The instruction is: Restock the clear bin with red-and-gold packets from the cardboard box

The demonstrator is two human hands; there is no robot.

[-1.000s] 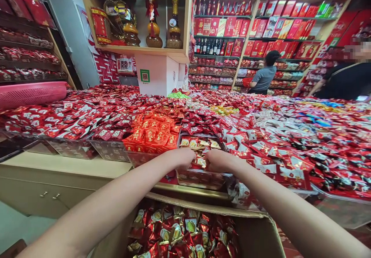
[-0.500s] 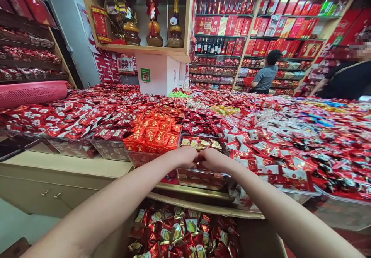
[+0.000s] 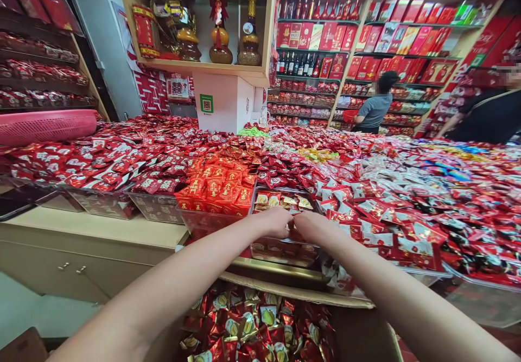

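Note:
My left hand (image 3: 279,222) and my right hand (image 3: 308,226) meet over a clear plastic bin (image 3: 285,251) at the counter's front. Both are closed with fingers curled downward, and whatever they grip is hidden behind the knuckles. Inside the bin lie red-and-gold wrapped candies (image 3: 280,199) with a yellow fruit picture, set in rows. Below my arms stands an open cardboard box (image 3: 301,292) that holds a loose heap of similar red-and-gold candies (image 3: 248,326).
Left of the bin is one heaped with orange-red packets (image 3: 220,188); to the right, red-and-white packets (image 3: 374,218) pile high. A display cabinet (image 3: 203,69) overhangs the counter. Two people stand beyond it, one in a grey shirt (image 3: 375,111), one in dark clothes (image 3: 488,115).
My two hands have shifted slightly to the right over the bin, still close together. The person in grey has turned the head a little. The camera view has moved slightly.

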